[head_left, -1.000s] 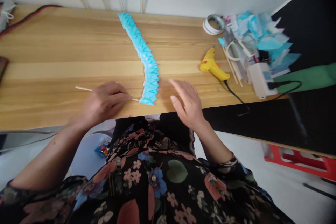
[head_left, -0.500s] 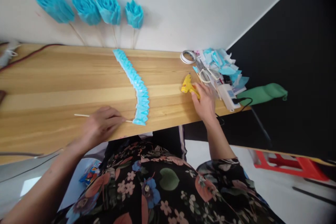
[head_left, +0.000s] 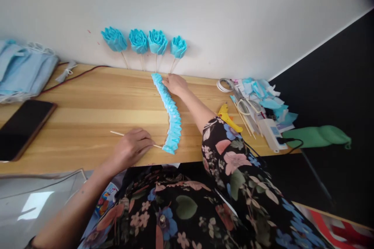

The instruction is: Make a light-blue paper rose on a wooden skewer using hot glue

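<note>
My left hand (head_left: 133, 144), near the front edge, is closed around a thin wooden stick (head_left: 117, 133). The stick's right tip meets the near end of a long pleated light-blue strip (head_left: 173, 118), which curves away across the table. My right hand (head_left: 176, 85) is at the strip's far end, thumb and forefinger apart, close to the stem of the smallest flower. It seems to hold nothing; some of its fingers are hidden. Several blue flowers (head_left: 157, 42) on thin sticks lean against the wall. Beside my right sleeve lies a yellow glue gun (head_left: 229, 118).
At the right are scissors (head_left: 243, 105), a white tape roll (head_left: 225, 85), blue scraps (head_left: 263, 91), a white power strip (head_left: 271, 135) and a green pouch (head_left: 318, 136). At the left are a phone (head_left: 25, 129), stacked face masks (head_left: 26, 68) and a cable (head_left: 78, 74).
My right hand has let go of the glue gun and moved left and away to the strip's far end. My left hand still holds the stick. The view has shifted, showing the phone and masks.
</note>
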A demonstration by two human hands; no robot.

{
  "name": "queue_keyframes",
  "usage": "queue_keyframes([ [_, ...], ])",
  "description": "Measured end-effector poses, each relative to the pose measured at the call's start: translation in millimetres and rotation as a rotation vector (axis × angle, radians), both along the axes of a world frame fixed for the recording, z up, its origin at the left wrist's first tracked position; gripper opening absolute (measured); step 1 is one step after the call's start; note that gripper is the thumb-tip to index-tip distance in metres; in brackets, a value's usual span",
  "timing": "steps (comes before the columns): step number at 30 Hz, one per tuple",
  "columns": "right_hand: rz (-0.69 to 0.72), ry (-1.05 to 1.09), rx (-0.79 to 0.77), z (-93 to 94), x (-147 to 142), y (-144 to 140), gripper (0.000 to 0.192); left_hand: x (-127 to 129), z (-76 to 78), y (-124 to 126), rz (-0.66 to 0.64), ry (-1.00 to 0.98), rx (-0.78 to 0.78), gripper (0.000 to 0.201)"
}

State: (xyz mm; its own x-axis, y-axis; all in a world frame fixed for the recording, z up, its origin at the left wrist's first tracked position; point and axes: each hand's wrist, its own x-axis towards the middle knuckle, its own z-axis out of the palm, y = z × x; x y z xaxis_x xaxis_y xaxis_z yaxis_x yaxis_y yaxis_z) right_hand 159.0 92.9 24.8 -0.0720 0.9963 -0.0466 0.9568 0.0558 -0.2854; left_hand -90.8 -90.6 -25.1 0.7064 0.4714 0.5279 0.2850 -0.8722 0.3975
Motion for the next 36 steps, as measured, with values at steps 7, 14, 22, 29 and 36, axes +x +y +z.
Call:
queue_keyframes([
  [7,0.001,0.172,-0.067,-7.9,3.3,4.5,0.022,0.1,-0.9,-1.3,0.01,0.0,-0.016,0.022],
  [14,-0.161,0.412,0.218,2.2,68.8,-22.5,0.017,1.5,0.6,3.3,0.005,0.023,0.002,0.024],
  [22,-0.317,0.283,0.173,-21.4,93.4,5.0,0.035,5.0,18.4,30.9,-0.049,0.217,0.031,0.035],
  [29,-0.083,0.312,0.303,14.2,127.3,-90.3,0.056,3.2,38.5,36.7,0.084,0.278,-0.042,0.042],
  [36,-0.234,0.063,0.478,7.5,179.8,-225.4,0.052,64.1,61.4,78.6,0.157,0.34,-0.088,0.033],
])
